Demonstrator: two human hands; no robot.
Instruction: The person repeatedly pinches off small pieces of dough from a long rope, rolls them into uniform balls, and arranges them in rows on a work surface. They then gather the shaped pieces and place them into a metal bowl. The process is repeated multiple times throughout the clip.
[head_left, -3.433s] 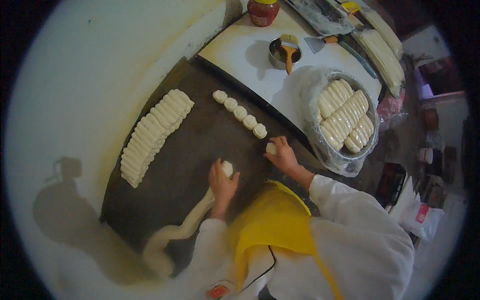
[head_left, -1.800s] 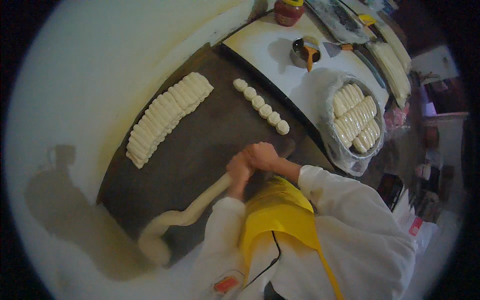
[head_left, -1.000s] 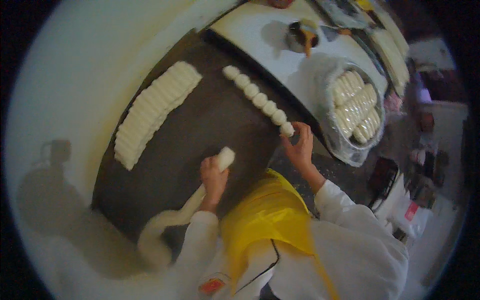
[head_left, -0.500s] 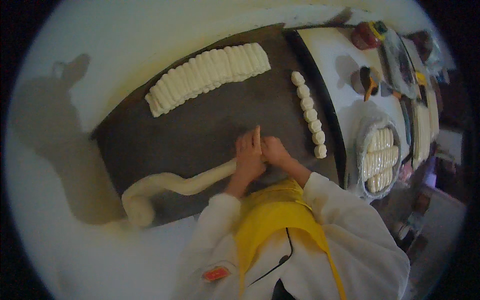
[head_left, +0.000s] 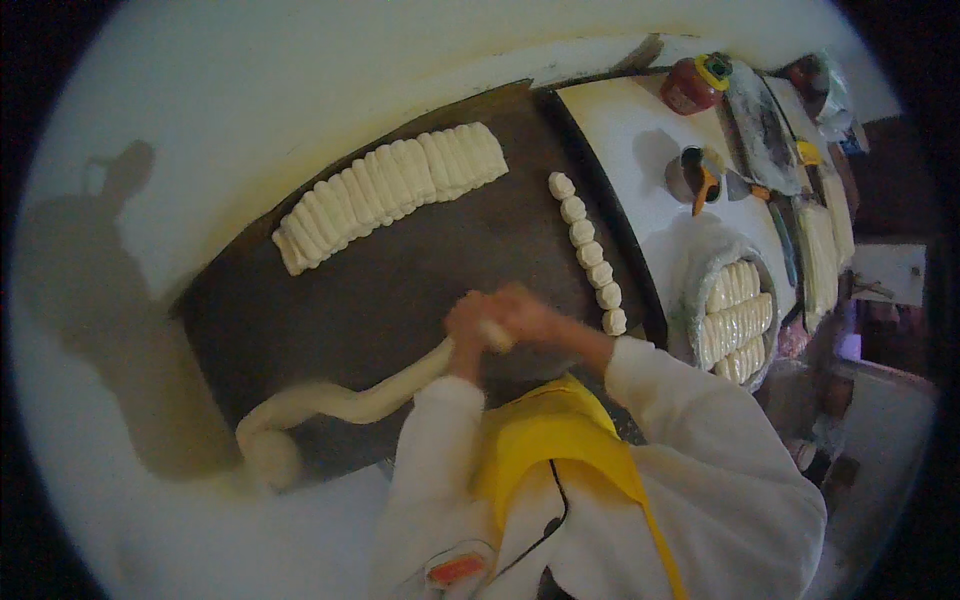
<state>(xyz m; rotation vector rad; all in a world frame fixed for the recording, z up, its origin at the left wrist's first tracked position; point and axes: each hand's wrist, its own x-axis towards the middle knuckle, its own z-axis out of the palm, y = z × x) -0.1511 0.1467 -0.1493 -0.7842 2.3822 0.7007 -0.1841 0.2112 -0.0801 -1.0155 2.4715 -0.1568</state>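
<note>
A long thick rope of pale dough (head_left: 375, 402) runs from the board's near left corner up to my hands. My left hand (head_left: 467, 322) is closed around it near its right end, and the pale tip (head_left: 495, 336) shows just beside the hand. Pressed against the left one, my right hand (head_left: 524, 312) is smeared by motion, its fingers partly hidden. Both hands are over the dark board (head_left: 400, 270). Farther back lies a row of dough strips (head_left: 395, 185), side by side and touching. To the right, several small round dough pieces (head_left: 582, 232) form a line.
On the white surface at right stands a plastic-covered round tray (head_left: 692, 300) of dough strips. Behind it are a dark cup (head_left: 684, 178) with an orange-handled brush (head_left: 706, 187) and a red jar (head_left: 690, 88). A dark raised edge (head_left: 610, 200) divides the surfaces. The wall (head_left: 250, 110) borders the board behind.
My right hand has come over against my left, and its outline is now blurred. The dough's tip now shows between them. The whole view has shifted, with the tray and dough rows appearing farther left.
</note>
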